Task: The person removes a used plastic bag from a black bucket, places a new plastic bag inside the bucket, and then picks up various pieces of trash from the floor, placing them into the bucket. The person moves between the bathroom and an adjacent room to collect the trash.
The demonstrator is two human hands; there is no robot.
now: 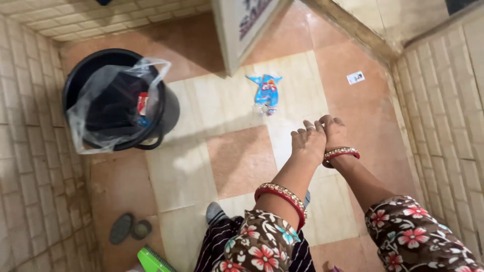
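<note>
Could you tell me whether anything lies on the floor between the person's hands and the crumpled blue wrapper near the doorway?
Nothing visible does. The left hand and right hand are held together above the tiled floor, and only bare tile shows between them and the crumpled blue wrapper. The black bucket stands well off to the side.

Warm soft light, wide-angle edge distortion.
</note>
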